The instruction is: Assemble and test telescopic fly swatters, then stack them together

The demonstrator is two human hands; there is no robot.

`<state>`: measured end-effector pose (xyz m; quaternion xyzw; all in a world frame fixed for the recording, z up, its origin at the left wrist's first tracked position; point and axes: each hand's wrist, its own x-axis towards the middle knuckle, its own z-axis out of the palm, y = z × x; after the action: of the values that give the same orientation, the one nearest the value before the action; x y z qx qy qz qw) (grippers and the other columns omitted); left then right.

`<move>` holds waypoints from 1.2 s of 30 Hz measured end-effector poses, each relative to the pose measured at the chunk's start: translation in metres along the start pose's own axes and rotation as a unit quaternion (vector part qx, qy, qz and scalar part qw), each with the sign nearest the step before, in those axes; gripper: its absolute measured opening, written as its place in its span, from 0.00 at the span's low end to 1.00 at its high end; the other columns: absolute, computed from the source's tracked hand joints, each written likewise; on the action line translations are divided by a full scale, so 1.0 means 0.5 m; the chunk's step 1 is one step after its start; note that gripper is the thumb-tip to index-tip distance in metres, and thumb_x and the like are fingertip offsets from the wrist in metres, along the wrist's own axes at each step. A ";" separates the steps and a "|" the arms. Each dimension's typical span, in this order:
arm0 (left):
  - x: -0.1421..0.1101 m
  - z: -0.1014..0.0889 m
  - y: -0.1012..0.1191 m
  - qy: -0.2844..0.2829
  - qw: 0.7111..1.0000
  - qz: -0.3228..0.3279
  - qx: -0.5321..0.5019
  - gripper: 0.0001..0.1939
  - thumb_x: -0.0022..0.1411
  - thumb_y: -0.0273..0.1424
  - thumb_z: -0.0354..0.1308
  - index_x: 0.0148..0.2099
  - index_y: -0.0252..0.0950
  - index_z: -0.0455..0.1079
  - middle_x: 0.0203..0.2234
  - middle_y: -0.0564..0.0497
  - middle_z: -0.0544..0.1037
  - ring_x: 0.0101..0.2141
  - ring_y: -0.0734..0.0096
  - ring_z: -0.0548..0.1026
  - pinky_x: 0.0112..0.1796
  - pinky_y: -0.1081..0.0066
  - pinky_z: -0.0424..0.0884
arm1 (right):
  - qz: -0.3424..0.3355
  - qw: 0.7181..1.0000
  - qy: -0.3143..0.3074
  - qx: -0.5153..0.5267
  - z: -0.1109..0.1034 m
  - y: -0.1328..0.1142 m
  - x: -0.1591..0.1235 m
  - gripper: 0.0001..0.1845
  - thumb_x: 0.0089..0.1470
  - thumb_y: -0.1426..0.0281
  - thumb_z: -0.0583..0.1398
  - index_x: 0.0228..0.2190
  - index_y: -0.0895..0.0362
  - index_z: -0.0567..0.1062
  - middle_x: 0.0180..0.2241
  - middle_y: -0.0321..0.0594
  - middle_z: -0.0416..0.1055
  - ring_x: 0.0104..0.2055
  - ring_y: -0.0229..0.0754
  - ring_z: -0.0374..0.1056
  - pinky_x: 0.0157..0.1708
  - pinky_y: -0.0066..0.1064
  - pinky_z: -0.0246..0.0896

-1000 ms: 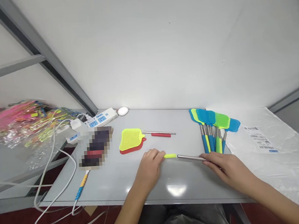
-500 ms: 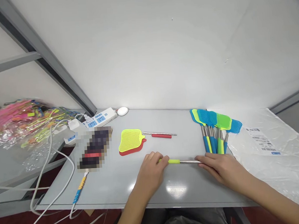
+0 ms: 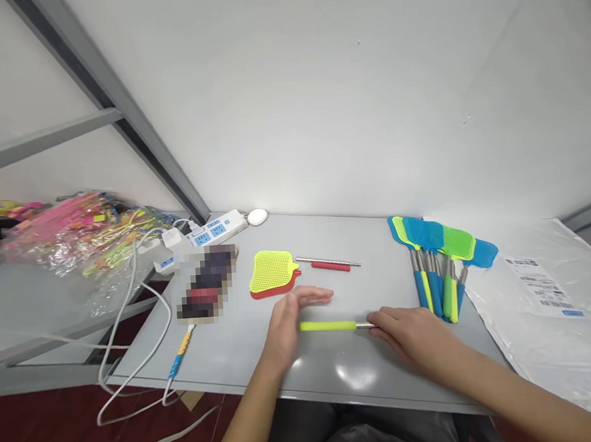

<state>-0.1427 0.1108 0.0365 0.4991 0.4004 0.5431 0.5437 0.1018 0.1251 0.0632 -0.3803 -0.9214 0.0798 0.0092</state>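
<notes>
A swatter handle with a yellow grip (image 3: pixel 328 326) and a short metal rod lies across the grey table (image 3: pixel 359 284) in front of me. My right hand (image 3: pixel 407 334) is closed on its metal end. My left hand (image 3: pixel 289 321) hovers at the grip's left end with its fingers stretched out flat, holding nothing. Just beyond the left hand lie a yellow swatter head on a red one (image 3: pixel 273 273). A loose red-gripped handle (image 3: pixel 331 265) lies behind them.
Several assembled blue and green swatters (image 3: pixel 438 259) lie fanned at the right. A white plastic bag with a label (image 3: pixel 539 279) lies further right. A power strip (image 3: pixel 211 231), cables, a blurred dark object (image 3: pixel 206 283) and a bag of coloured parts (image 3: pixel 70 228) sit at the left.
The metal rod has slid into the yellow grip and the handle is much shorter. My left hand let go of the grip and opened; my right hand moved left.
</notes>
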 end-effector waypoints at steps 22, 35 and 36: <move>0.016 0.051 0.066 -0.016 0.985 -0.089 -0.150 0.42 0.60 0.63 0.27 0.39 0.34 0.69 0.32 0.44 0.74 0.30 0.67 0.70 0.35 0.62 0.73 | -0.040 0.998 0.031 -0.043 -0.016 -0.057 0.033 0.09 0.63 0.69 0.52 0.30 0.54 0.66 0.25 0.33 0.73 0.24 0.39 0.71 0.21 0.32 0.42; -0.027 0.024 0.084 -0.081 0.977 -0.126 0.152 0.19 0.63 0.45 0.52 0.36 0.35 0.75 0.26 0.54 0.69 0.26 0.74 0.62 0.28 0.74 0.57 | 0.131 0.905 0.073 0.397 -0.078 0.000 0.048 0.13 0.55 0.56 0.61 0.29 0.52 0.71 0.27 0.34 0.69 0.30 0.40 0.66 0.28 0.30 0.59; -0.030 0.034 0.081 -0.086 0.979 -0.121 0.141 0.20 0.64 0.45 0.51 0.36 0.35 0.75 0.26 0.53 0.68 0.26 0.74 0.62 0.28 0.74 0.57 | 0.154 0.869 0.112 0.456 -0.077 -0.002 0.051 0.13 0.55 0.55 0.61 0.29 0.52 0.71 0.28 0.34 0.69 0.31 0.40 0.65 0.30 0.30 0.61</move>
<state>-0.1354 0.0908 0.0774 0.5630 0.4823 0.3666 0.5621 0.0859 0.1480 0.1001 -0.4770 -0.7050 0.4488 0.2721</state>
